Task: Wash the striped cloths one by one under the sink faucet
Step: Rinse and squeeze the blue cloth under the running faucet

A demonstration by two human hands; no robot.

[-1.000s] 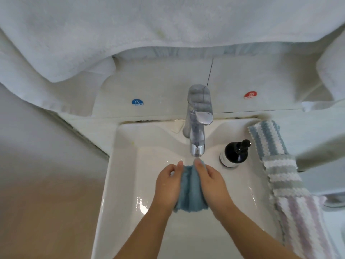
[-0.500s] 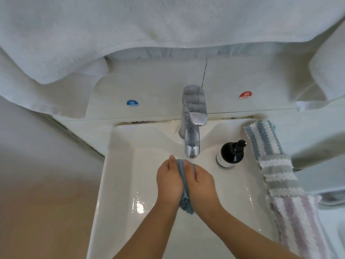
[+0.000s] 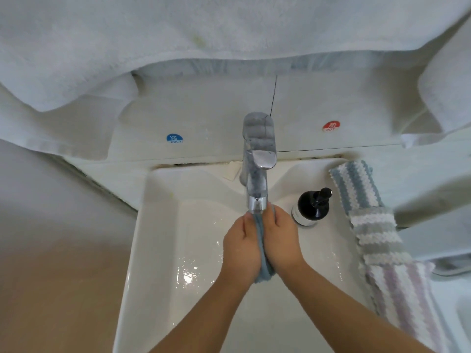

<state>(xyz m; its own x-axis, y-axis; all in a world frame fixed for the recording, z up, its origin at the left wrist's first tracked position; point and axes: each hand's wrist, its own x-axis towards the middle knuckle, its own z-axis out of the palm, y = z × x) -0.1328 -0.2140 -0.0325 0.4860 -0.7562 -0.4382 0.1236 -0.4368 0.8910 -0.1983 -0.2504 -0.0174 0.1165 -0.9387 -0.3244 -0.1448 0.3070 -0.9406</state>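
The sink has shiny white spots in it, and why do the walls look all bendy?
Head view: the shiny spots are glare on the wet sink beside the left hand; the wide-angle lens bends straight edges, most near the corners.

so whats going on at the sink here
A person is washing a blue cloth under the faucet, pressing it between the left hand and right hand over the sink. More striped cloths lie along the sink's right edge, beside a dark pump bottle.
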